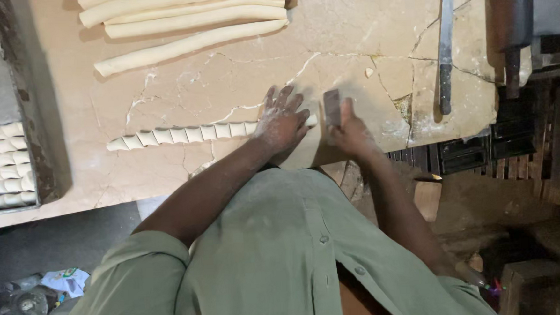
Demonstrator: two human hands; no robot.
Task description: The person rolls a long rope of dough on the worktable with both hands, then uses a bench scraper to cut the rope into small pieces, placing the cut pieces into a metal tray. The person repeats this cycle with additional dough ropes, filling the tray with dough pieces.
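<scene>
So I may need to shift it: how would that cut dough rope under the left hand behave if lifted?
The dough rope is scored into many short pieces, so it would probably come apart or sag rather than lift whole. It looks soft and floppy. The floured left hand suggests it is somewhat sticky.

My pale cream cut dough rope [183, 134] lies on the cracked beige marble slab [237, 76]; my shirt sleeve [133, 280] is sage green.

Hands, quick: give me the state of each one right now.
Left hand: open, fingers spread, pressing flat on the cut dough rope.
Right hand: closed around a small flat scraper blade.
</scene>
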